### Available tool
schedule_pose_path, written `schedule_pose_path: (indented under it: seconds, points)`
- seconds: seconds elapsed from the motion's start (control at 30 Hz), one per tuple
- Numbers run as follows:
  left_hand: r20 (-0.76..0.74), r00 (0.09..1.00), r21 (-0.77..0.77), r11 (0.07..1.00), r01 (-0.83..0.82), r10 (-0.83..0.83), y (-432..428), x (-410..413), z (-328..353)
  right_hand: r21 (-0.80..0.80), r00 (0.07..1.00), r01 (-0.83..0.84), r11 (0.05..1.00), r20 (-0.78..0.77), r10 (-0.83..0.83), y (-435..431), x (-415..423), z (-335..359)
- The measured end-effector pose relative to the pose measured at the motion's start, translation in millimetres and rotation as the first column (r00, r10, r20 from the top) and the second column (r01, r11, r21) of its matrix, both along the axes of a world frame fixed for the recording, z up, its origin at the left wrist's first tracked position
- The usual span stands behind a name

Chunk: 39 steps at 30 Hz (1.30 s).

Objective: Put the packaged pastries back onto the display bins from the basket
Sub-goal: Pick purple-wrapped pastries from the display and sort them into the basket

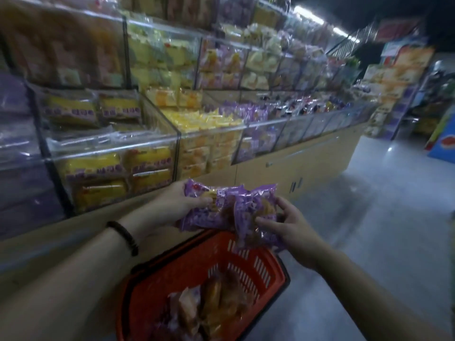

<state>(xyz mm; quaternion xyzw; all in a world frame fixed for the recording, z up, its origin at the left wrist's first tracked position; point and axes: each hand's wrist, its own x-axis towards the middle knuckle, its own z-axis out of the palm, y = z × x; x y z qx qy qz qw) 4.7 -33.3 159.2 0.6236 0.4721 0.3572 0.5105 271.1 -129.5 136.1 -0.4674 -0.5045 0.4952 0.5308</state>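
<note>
Purple-wrapped pastry packs [221,207]: a bunch, held just above the far rim of the red basket [270,271]. Left hand [182,205]: gripped the bunch's left side, thumb on top. Right hand [293,227]: fingers pinched the right-hand wrapper. More packaged pastries [216,306]: lay inside the basket. Clear display bins [110,153]: stood beyond the basket, up and left, stocked with yellow and purple packs. Dark bracelet [125,236]: circled the left wrist.

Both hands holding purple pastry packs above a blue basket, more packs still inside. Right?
One error: the basket is red, not blue, as the head view shows. The left hand and right hand do hold purple pastry packs above it, with more packs inside.
</note>
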Motion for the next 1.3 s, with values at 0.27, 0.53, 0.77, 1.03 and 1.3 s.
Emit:
schedule_pose_path:
  seconds: [0.27,0.53,0.77,1.03,1.3]
  points:
    - [-0.05,0.999,0.311,0.95,0.024,-0.009,77.4,42.2,156.0,0.425,0.793,0.051,0.904,0.533,-0.295,89.7,55.9,139.7]
    - [-0.044,0.996,0.476,0.878,-0.048,0.078,179.9,57.8,191.5,0.64,0.14,-0.042,0.767,0.764,-0.63,204.7,93.2,217.3]
    - [0.008,0.98,0.598,0.785,-0.162,0.196,241.5,56.7,161.3,0.633,-0.186,-0.124,0.764,0.742,-0.645,310.2,101.8,219.5]
    - [-0.007,0.977,0.624,0.765,-0.161,0.211,254.3,65.7,149.5,0.362,-0.214,0.066,0.93,0.915,-0.341,387.3,100.7,172.6]
    - [-0.015,0.976,0.623,0.765,-0.162,0.219,254.4,63.1,150.2,0.506,0.235,0.037,0.862,0.834,-0.499,365.8,77.9,204.3]
